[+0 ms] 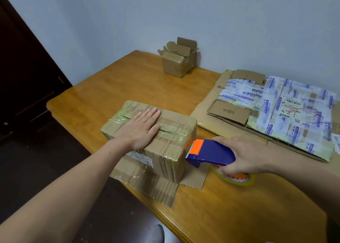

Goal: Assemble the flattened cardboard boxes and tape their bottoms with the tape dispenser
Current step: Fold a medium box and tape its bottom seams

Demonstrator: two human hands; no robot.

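- Head view, the only one: the box [165,156] stands near the front edge of the table [239,206], closed side up, with its open flaps [147,184] splayed out underneath.
- The left hand [145,127] lies flat on top, fingers straight and together, palm pressing across the centre seam. A dark slit shows in that seam on either side of the hand.
- The right hand [244,154] is wrapped round the handle of the dispenser [211,151], fingers curled under it. The orange toothed end sits against the box's right face, just below the top edge.
- The roll [237,179] peeks out yellowish below the right hand, close to the table.
- Handling call: the box looks light and hollow, with old glossy tape all over it, so it will likely slide or cave in under a pull. The flat palm over the seam looks like the right hold; pressing near the corners, where the walls stiffen it, should be safer.
- The dispenser is rigid plastic, so grip the handle and stay off the teeth.
- At the back near the wall, a small box [177,59] stands with its flaps up.
- Off to the right, flat cardboard [287,114] with printed tape on it lies in a stack, well apart from the work.
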